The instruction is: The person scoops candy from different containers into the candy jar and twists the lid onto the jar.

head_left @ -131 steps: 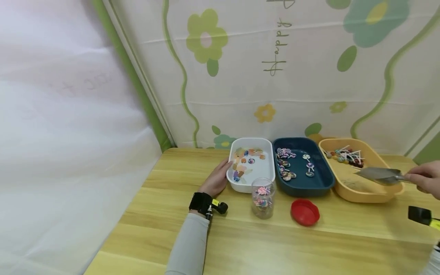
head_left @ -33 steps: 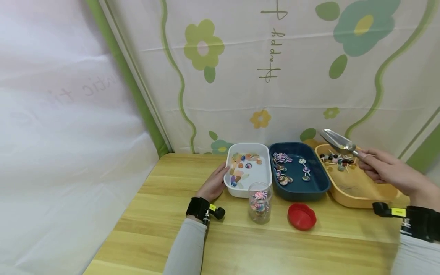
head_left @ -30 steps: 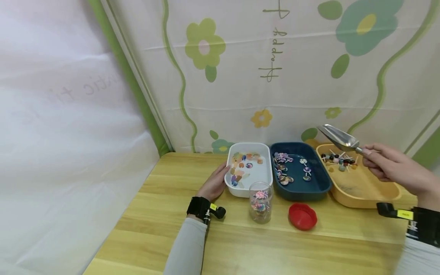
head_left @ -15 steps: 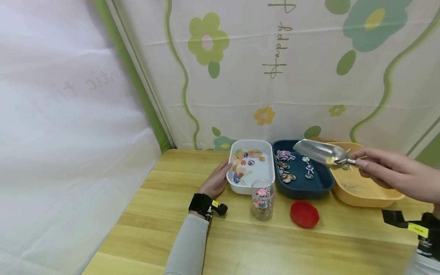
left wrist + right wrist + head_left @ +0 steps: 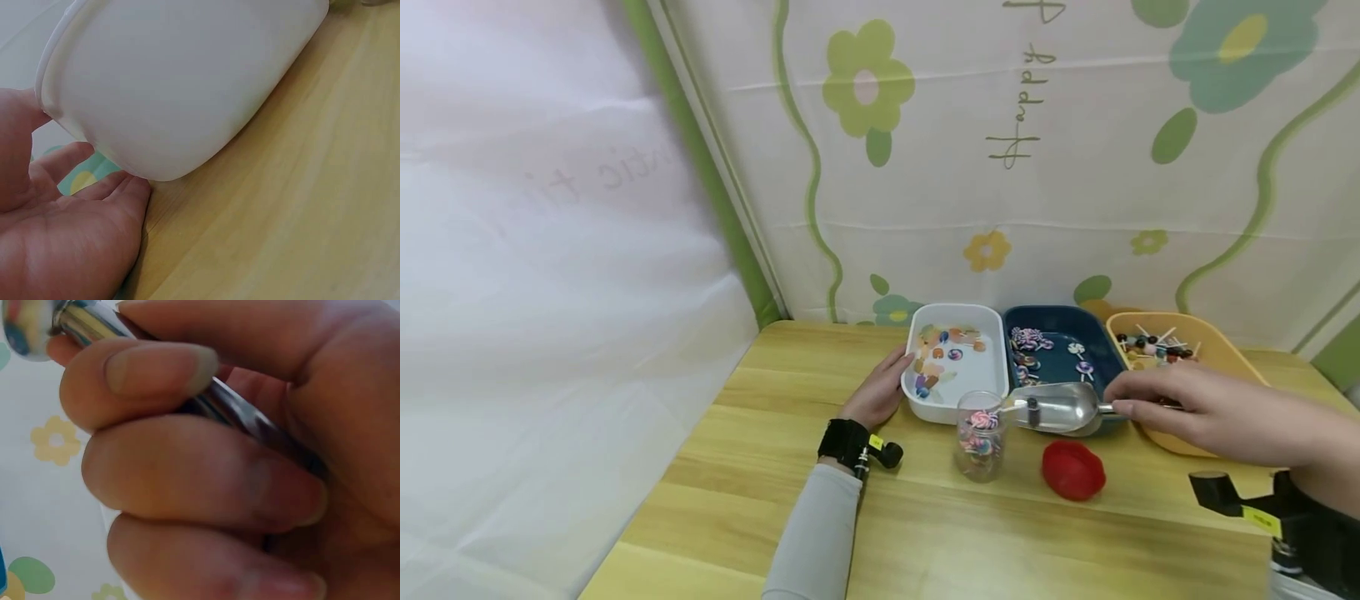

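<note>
Just right of the clear jar sits the lip of the metal scoop, and everything hangs on that meeting of lip and mouth! My right hand has the scoop by its handle, fingers curled well round it, a proper hold. Look at the line of it: the long axis runs crosswise in front of me, handle to the right, lip to the left, aimed at the jar's mouth. Touching the rim, or a sliver apart? From above, I can't tell. On the scoop there's a dark lollipop, pale stick pointing ahead towards the jar! The jar stands upright on the table, swirled lollipops heaped inside it. Which hand is nearer? It's the left hand, but that one is occupied, thumb hooked over the rim of the white tray, fingers against its outer wall. So it's the scoop that bridges the wider gap from my right. Close on my side of the scoop lies the red lid; beyond it, the blue tray, partly covered, and the yellow tray, partly behind my right hand.
</note>
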`<state>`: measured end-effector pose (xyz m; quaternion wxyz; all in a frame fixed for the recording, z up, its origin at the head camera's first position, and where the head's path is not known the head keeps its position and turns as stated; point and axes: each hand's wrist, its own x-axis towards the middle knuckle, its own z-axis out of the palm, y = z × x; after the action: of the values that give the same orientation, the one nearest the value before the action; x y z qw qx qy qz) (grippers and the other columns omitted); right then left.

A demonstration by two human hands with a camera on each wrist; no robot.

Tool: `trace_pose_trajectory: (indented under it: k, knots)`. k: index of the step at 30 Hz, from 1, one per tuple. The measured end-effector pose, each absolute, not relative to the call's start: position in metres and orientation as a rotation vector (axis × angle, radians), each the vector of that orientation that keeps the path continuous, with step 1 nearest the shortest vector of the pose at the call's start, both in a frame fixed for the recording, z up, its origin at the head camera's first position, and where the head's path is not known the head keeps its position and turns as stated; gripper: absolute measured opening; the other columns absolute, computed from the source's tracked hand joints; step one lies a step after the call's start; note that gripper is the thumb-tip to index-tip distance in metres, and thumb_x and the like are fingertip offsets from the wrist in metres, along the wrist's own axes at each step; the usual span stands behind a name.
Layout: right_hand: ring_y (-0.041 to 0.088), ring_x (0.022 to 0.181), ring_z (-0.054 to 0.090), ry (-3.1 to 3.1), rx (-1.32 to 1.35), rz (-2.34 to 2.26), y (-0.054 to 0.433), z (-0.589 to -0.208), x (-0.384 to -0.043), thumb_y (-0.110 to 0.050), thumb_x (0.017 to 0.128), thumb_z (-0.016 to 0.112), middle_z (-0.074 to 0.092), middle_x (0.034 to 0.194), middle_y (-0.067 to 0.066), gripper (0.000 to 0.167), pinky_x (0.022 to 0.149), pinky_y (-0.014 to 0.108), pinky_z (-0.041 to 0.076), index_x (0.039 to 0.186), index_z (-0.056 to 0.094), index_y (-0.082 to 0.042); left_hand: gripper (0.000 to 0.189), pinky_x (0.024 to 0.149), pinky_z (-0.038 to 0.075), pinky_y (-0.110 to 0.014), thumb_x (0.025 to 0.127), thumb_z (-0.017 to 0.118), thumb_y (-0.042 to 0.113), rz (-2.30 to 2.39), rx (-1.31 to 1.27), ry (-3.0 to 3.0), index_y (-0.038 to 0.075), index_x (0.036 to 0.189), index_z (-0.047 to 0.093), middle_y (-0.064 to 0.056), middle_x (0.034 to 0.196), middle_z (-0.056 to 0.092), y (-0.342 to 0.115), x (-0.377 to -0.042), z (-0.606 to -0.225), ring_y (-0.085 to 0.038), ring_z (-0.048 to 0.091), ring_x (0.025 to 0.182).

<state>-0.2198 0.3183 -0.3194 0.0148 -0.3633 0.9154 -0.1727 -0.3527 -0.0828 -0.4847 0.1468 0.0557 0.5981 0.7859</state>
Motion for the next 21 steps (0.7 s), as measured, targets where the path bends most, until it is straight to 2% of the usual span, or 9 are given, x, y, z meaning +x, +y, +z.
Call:
trace_pose_trajectory:
  k: [7, 11, 13, 17, 21]
  knots:
    - [-0.003, 0.091, 0.054, 2.894, -1.104, -0.528, 0.327, -0.323, -0.216, -0.018, 0.105, 0.061, 0.063, 0.106, -0.022, 0.019, 0.073, 0.025, 0.053, 0.118, 0.07, -0.029, 0.053, 0.125, 0.024, -0.04, 0.112, 0.043, 0.028, 2.257, 0.149, 1.724, 0.017, 0.163, 0.03, -0.009, 0.167, 0.028, -0.079, -0.354, -0.483, -0.023, 0.03, 0.151]
    - [-0.003, 0.092, 0.055, 2.866, -0.973, -0.555, 0.334, -0.321, -0.214, -0.02, 0.107, 0.057, 0.065, 0.111, -0.015, 0.019, 0.072, 0.024, 0.053, 0.121, 0.069, -0.023, 0.054, 0.125, 0.024, -0.04, 0.112, 0.043, 0.028, 2.261, 0.158, 1.721, 0.015, 0.163, 0.029, -0.009, 0.168, 0.027, -0.079, -0.354, -0.483, -0.023, 0.029, 0.152]
    - [-0.004, 0.088, 0.054, 2.879, -0.884, -0.569, 0.34, -0.319, -0.211, -0.019, 0.107, 0.056, 0.067, 0.112, -0.011, 0.021, 0.068, 0.024, 0.052, 0.123, 0.069, -0.017, 0.054, 0.125, 0.025, -0.04, 0.112, 0.043, 0.029, 2.258, 0.159, 1.726, 0.015, 0.163, 0.029, -0.008, 0.168, 0.027, -0.08, -0.354, -0.483, -0.023, 0.029, 0.152]
    - [-0.004, 0.069, 0.048, 3.075, -0.774, -0.578, 0.361, -0.319, -0.203, -0.012, 0.105, 0.059, 0.066, 0.09, -0.014, 0.02, 0.054, 0.023, 0.041, 0.12, 0.071, -0.008, 0.055, 0.124, 0.025, -0.04, 0.112, 0.045, 0.03, 2.251, 0.147, 1.744, 0.017, 0.163, 0.03, -0.007, 0.167, 0.028, -0.081, -0.353, -0.48, -0.022, 0.03, 0.151]
    - [0.001, 0.051, 0.039, 3.283, -0.576, -0.633, 0.386, -0.329, -0.202, -0.008, 0.104, 0.056, 0.052, 0.063, -0.012, 0.021, 0.044, 0.024, 0.031, 0.113, 0.07, 0.005, 0.054, 0.124, 0.026, -0.039, 0.112, 0.045, 0.031, 2.256, 0.145, 1.751, 0.019, 0.162, 0.031, -0.007, 0.167, 0.029, -0.084, -0.354, -0.478, -0.022, 0.031, 0.151]
